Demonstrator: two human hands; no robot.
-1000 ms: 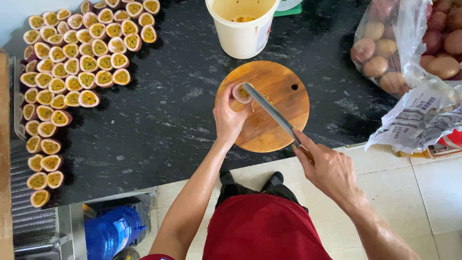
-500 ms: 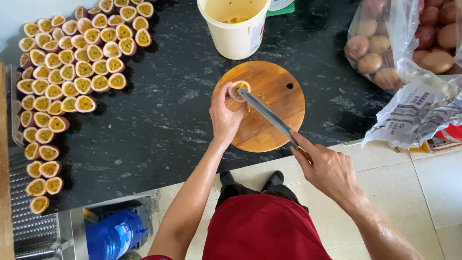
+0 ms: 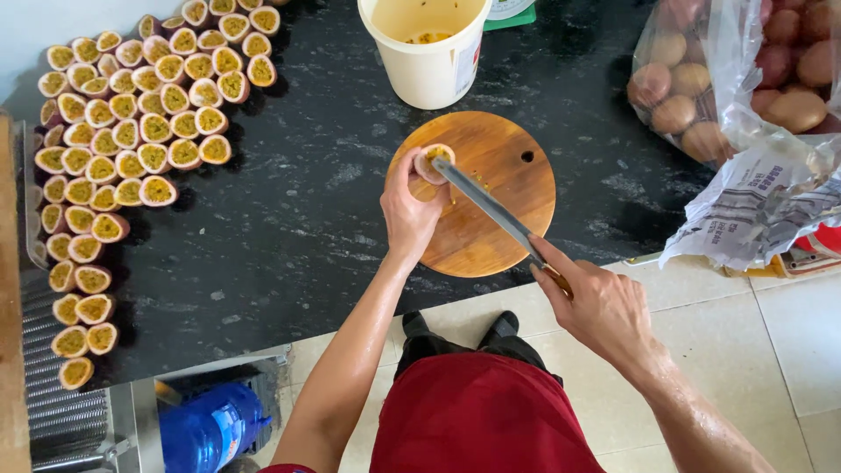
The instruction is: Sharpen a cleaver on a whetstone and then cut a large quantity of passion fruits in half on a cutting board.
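since a second ago the knife has cut through the passion fruit. left hand pinches its thin, slippery, juice-filled shell by the sides; right hand is closed round the handle.

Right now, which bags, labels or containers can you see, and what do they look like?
Plastic bag: right, clear and white, dark print, holding whole fruit.
Bucket: top centre, cream, small label on its side.
Blue bottle: bottom left, under the counter.
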